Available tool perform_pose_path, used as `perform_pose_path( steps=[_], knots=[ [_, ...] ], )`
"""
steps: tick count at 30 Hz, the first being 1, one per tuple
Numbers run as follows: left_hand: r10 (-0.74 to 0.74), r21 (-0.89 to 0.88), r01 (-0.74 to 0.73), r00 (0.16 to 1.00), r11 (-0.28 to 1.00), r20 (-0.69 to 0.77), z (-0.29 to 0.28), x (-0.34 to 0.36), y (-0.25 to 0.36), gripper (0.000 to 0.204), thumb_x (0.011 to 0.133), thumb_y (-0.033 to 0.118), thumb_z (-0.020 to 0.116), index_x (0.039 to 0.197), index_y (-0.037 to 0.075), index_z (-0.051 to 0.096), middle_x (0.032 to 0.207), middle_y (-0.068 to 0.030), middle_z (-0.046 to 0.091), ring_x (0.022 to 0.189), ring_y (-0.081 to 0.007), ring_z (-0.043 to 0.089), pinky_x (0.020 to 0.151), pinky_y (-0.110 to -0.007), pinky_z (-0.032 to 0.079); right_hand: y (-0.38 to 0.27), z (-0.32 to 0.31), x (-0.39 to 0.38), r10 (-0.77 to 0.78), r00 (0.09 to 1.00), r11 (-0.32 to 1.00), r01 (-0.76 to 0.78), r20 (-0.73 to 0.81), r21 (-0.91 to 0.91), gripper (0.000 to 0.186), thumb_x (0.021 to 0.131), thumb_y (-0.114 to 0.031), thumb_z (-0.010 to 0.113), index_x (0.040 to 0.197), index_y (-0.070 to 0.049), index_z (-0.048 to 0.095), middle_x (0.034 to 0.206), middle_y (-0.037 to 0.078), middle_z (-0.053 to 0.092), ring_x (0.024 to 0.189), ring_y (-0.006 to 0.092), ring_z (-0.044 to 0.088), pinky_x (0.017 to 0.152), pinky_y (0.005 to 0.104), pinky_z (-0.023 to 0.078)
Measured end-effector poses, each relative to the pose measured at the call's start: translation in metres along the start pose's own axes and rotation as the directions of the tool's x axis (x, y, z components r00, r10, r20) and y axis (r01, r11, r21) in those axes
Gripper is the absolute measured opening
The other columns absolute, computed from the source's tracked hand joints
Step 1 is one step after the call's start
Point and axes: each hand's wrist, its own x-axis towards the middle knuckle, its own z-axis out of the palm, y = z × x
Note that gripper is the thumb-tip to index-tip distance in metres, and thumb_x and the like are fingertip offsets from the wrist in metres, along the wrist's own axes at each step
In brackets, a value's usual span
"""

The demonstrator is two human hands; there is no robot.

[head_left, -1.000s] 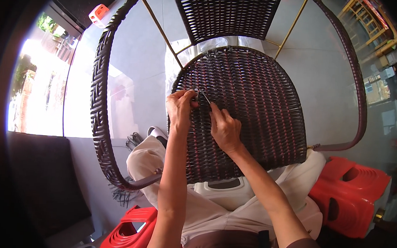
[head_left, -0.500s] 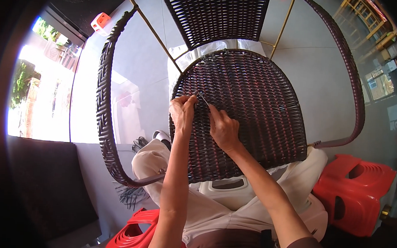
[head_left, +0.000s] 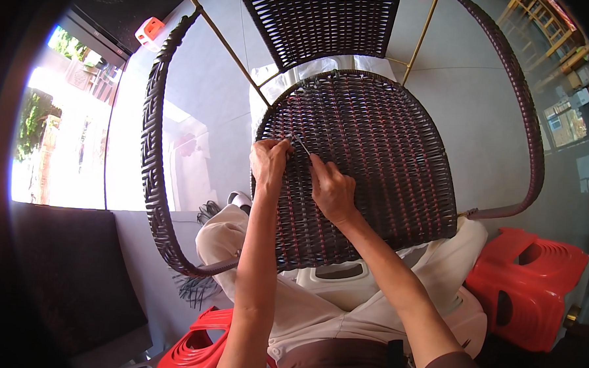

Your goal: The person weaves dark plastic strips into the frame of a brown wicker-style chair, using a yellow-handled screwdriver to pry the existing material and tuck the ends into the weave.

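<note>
Seat (head_left: 388,155) of dark weave, reddish lines running through it, right in the middle of view, and all the close work sits out toward its 10 o'clock side! Both bare hands are in there. Left hand (head_left: 268,162) comes up from 6 o'clock, thumb and fingertips drawn together in a tight pinch low over the weave; whatever lies between them is hidden, so no telling if a strand is caught. Right hand (head_left: 333,191) comes in from 5 o'clock, fingers curled snugly on a slender grey tool (head_left: 302,145), index finger stretched along it, the rear end lost inside the hand.

And here's the relation that counts: tip to pinch! The tool leaves the right fingertips toward 11 o'clock, its long axis lying 11 to 5, aslant to the reddish lines, which run roughly 12 to 6. Its tip ends just beside the left fingertips, at about their 1 o'clock. Touching or a hair apart? Too small to call. The left hand is clearly the nearer to that tip; the right holds back at its 5 o'clock.

Around them, the backrest (head_left: 321,27) stands at 12, the thickly wrapped left armrest (head_left: 153,132) curves past 9, the right armrest (head_left: 528,109) sweeps round at 2, and a red stool (head_left: 551,261) waits at 4.
</note>
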Motion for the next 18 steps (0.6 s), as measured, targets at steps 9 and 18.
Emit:
perform_pose_path(
  steps=[9,18],
  knots=[
    [0.009,-0.025,-0.008,0.999,1.0,0.036,0.004,0.003,0.004,0.025,0.072,0.022,0.059,0.063,0.0,0.064,0.053,-0.0043,0.055,0.047,-0.0112,0.047,0.048,-0.027,0.036,0.002,0.001,0.0,-0.012,1.0,1.0,0.012,0.011,0.006,0.023,0.081,-0.008,0.056,0.103,0.0,0.058,0.065,0.011,0.056,0.04,0.0205,0.054,0.034,0.0281,0.041],
    [0.085,0.012,-0.084,0.992,0.996,-0.097,0.022,0.01,-0.014,0.027,0.072,0.027,0.062,0.071,0.0,0.067,0.06,-0.0162,0.061,0.055,-0.0275,0.06,0.062,-0.035,0.047,-0.002,0.0,0.001,0.019,1.0,1.0,-0.019,0.003,0.006,0.021,0.079,-0.006,0.058,0.099,-0.002,0.06,0.064,0.01,0.056,0.043,0.0233,0.055,0.038,0.0298,0.043]
  ],
)
